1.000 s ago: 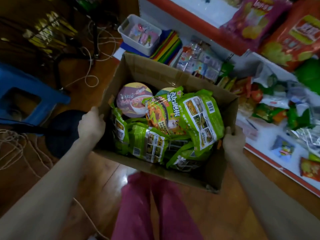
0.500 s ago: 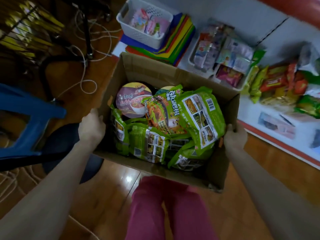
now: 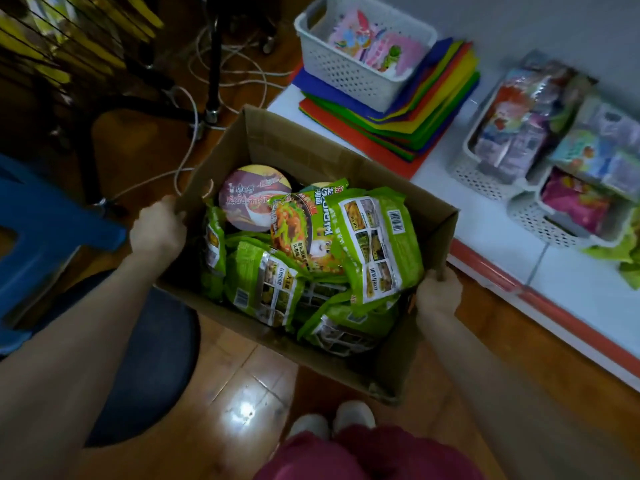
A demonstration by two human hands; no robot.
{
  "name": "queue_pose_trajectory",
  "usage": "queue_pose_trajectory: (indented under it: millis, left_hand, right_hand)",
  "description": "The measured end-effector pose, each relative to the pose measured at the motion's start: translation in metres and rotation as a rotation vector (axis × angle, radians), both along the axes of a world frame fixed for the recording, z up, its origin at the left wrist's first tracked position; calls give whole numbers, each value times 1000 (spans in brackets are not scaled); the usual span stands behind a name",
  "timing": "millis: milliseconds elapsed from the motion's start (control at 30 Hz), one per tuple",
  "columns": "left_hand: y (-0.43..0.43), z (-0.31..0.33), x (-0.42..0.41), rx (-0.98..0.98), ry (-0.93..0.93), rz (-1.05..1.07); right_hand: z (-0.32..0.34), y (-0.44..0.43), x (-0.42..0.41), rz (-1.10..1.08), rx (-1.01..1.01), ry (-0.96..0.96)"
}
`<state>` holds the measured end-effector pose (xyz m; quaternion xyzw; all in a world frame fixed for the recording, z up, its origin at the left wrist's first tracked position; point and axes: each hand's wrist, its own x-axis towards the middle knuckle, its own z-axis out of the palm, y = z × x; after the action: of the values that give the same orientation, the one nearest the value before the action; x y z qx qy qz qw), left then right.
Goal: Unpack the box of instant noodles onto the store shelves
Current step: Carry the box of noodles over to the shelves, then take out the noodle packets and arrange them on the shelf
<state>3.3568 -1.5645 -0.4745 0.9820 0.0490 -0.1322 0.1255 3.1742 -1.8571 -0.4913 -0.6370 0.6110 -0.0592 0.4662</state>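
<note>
I see the cardboard box (image 3: 304, 147) at frame centre, open-topped, carried between both hands above the wooden floor (image 3: 242, 393). My left hand (image 3: 157, 230) sits at 9 o'clock on the box, fingers (image 3: 166, 206) clenched over the left rim. Right hand (image 3: 438, 292) at 4 o'clock, fingers wrapped around the right corner edge; fingertips hidden behind the cardboard on both sides.

Inside the box: a heap of green noodle packets (image 3: 374, 244), some face up, some back up with barcodes showing. Count not possible; lower ones are buried. At 11 o'clock within the box, a round noodle cup (image 3: 254, 199) with a purple lid, partly overlapped by a packet. A second cup lid behind it shows only as a sliver.

At 1 to 3 o'clock, the bottom store shelf (image 3: 485, 233), white with a red front edge, runs out of frame at right. On it: a white basket (image 3: 349, 69) resting on a stack of coloured sheets (image 3: 415, 123), contents pink and blurred. Further right, more baskets of snack packs (image 3: 519, 123), print unreadable, cut off by the frame edge.

At 9 o'clock a blue stool (image 3: 41, 220), partly cropped. White cables (image 3: 221, 81) at 12 o'clock on the floor. Upper left dark, hard to make out. At 6 o'clock, white shoes (image 3: 332, 420) and maroon trousers, cut off below.
</note>
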Motion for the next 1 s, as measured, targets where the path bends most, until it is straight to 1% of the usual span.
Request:
queue_pose_trajectory:
  millis: [67, 167, 400, 600, 733, 900, 933, 1000]
  left_hand:
    - [5, -19, 16, -1, -1, 27]
    - [9, -36, 36, 5, -69, 38]
    - [9, -40, 66, -4, -128, -20]
    - [7, -44, 91, 37, -138, -29]
    - [11, -49, 92, 104, -84, -22]
    - [3, -44, 88, 109, -3, 48]
    - [0, -42, 85, 101, -9, 58]
    - [-7, -36, 72, 68, -98, 27]
  right_hand:
    - [-17, 7, 15, 4, -10, -12]
    - [-30, 12, 34, -24, -27, -38]
    - [-34, 26, 51, -65, -43, -82]
    - [-37, 46, 62, -99, -24, -75]
    - [-36, 52, 61, -91, -21, -47]
    - [-25, 50, 58, -90, 51, -52]
    - [-22, 48, 57, -88, 78, -47]
    - [-15, 43, 53, -63, 137, -30]
